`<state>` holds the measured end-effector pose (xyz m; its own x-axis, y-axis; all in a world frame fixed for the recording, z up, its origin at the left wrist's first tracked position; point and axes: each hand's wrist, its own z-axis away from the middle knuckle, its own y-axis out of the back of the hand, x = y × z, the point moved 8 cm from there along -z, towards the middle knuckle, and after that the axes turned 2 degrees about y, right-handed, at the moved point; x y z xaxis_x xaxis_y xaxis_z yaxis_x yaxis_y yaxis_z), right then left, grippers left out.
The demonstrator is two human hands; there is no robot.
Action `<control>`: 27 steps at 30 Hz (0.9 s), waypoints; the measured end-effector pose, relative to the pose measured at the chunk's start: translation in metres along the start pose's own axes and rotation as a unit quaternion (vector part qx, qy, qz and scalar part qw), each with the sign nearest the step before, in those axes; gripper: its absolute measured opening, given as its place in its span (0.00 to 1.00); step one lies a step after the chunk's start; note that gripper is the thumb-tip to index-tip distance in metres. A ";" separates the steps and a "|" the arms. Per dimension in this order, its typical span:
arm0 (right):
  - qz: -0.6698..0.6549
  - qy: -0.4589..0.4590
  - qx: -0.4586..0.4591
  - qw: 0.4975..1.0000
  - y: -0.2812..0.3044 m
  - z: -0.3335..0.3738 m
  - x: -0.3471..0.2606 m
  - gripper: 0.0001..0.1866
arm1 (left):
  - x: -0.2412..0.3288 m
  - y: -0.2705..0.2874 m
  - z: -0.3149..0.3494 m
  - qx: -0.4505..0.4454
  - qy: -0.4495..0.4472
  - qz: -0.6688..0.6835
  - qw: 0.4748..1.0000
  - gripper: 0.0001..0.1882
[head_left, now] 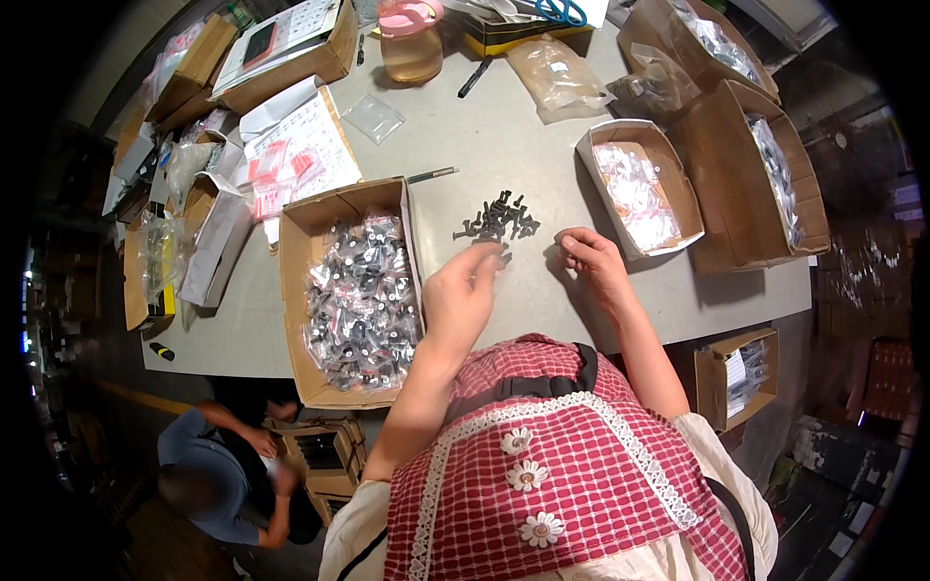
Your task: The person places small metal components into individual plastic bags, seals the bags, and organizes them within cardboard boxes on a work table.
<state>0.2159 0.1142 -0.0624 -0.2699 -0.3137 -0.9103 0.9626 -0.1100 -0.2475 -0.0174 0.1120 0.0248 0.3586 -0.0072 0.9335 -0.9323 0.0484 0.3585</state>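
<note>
A small heap of black screws (502,215) lies on the grey table in front of me. At its near edge is my left hand (463,295), fingers curled together, with a dark screw (505,258) showing at the fingertips. Just right of the heap, my right hand (598,269) is closed in a pinch above the tabletop. Whatever may be between its fingertips is too small to make out. Beside my left forearm stands a cardboard box (293,290) filled with small clear bags (358,300) of dark and white parts.
Right of me, a shallow box (593,160) holds small bags, beside a taller carton (712,184). Behind are a pink-lidded jug (411,48), a plastic bag (557,77), a marker (475,77) and a pen (433,175). Papers (300,136) lie left. A person (218,465) sits lower left.
</note>
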 end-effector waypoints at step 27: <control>-0.013 0.074 0.013 0.997 0.027 0.014 -0.064 0.15 | -0.008 -0.012 0.006 -0.023 -0.045 -0.040 0.998 0.08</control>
<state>0.2590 0.1187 -0.0059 -0.2874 -0.1685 -0.9429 0.9537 -0.1411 -0.2655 -0.0098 0.1055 0.0134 0.4245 -0.1017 0.8997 -0.8967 0.0905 0.4333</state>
